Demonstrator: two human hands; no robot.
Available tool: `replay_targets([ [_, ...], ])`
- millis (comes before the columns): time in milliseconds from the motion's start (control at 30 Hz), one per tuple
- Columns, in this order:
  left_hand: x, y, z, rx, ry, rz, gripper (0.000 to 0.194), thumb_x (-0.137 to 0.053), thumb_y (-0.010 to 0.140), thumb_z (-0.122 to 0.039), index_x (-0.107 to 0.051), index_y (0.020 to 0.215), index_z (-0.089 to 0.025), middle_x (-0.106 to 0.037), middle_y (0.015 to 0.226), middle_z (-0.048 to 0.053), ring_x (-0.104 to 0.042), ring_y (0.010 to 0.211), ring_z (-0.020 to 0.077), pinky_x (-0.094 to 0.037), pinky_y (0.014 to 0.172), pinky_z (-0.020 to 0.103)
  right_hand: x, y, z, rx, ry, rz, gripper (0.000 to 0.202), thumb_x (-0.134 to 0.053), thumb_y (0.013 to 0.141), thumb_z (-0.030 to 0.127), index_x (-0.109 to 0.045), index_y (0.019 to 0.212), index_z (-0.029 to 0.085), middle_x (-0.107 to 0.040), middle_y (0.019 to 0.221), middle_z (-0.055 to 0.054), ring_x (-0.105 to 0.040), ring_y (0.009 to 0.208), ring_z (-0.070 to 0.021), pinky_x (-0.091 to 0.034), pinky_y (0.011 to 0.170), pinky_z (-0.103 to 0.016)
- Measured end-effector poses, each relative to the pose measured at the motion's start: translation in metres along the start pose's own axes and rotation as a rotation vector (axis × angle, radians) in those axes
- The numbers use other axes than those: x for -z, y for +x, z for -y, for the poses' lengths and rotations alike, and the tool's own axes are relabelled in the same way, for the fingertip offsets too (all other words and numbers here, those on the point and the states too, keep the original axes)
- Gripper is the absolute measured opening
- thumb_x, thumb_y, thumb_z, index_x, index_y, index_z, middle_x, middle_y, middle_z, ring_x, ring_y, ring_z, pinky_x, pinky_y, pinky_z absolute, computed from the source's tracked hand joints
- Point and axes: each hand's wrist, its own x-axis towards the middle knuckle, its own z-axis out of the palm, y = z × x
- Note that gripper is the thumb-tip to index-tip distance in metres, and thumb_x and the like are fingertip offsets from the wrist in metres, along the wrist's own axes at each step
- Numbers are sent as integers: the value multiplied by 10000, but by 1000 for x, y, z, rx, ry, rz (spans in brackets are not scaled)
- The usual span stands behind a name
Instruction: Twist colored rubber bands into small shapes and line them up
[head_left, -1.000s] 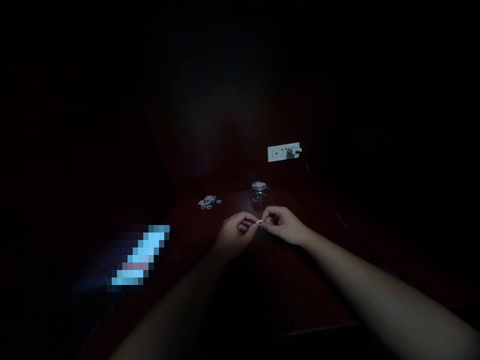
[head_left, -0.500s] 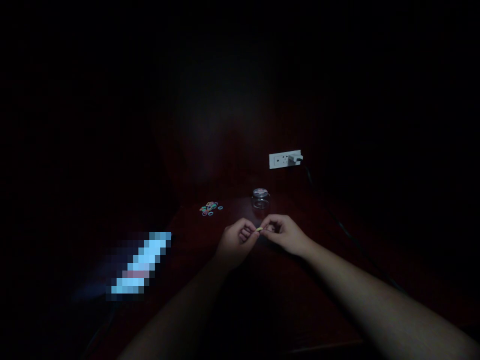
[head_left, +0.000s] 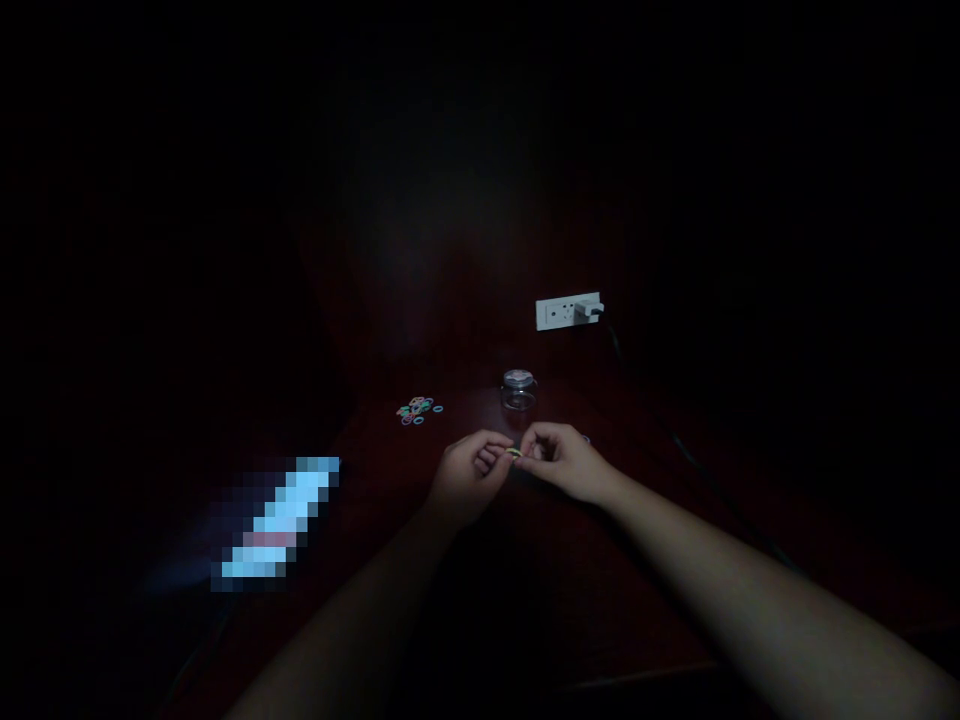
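Between my two hands, a small yellow hair tie [head_left: 514, 453] is pinched at fingertip height above the dark red table [head_left: 480, 620]. My left hand [head_left: 470, 475] grips it from the left with thumb and forefinger, the other fingers curled. From the right, my right hand [head_left: 568, 462] pinches the same tie. Just beyond the hands stands a clear jar [head_left: 518, 396] with its lid on. Left of the jar lies a loose pile of coloured hair ties [head_left: 417, 410]. Part of a pale ring [head_left: 586, 440] peeks out behind my right hand.
A glowing, pixelated screen [head_left: 281, 520] lies at the left. On the back wall, a white socket plate [head_left: 555, 313] holds a plugged-in charger [head_left: 589, 310], whose dark cable [head_left: 694, 455] runs down the right side. The surroundings are very dark.
The yellow tie has turned or opened a little and now shows more of a ring shape. A pale ring has come into sight behind my right hand. The whole view has shifted slightly.
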Motion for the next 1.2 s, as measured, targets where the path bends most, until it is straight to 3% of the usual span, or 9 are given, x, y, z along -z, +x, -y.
replay_targets([
  [800, -1, -1, -1, -2, 35, 13, 130, -502, 715, -260, -545, 745, -142, -563, 661, 8, -480, 562, 70, -366, 485, 169, 4, -3, 3, 13, 6, 71, 181, -536, 714, 316, -475, 696, 146, -401, 526, 40, -324, 463, -59, -257, 417, -187],
  [1200, -4, -3, -1, 14, -44, 42, 120, -521, 699, -235, -530, 773, -142, -539, 643, -2, -473, 553, 58, -367, 480, 152, 2, -3, 0, -14, 67, 37, 239, -601, 650, 355, -492, 684, 145, -391, 485, 54, -319, 428, -52, -244, 400, -187],
])
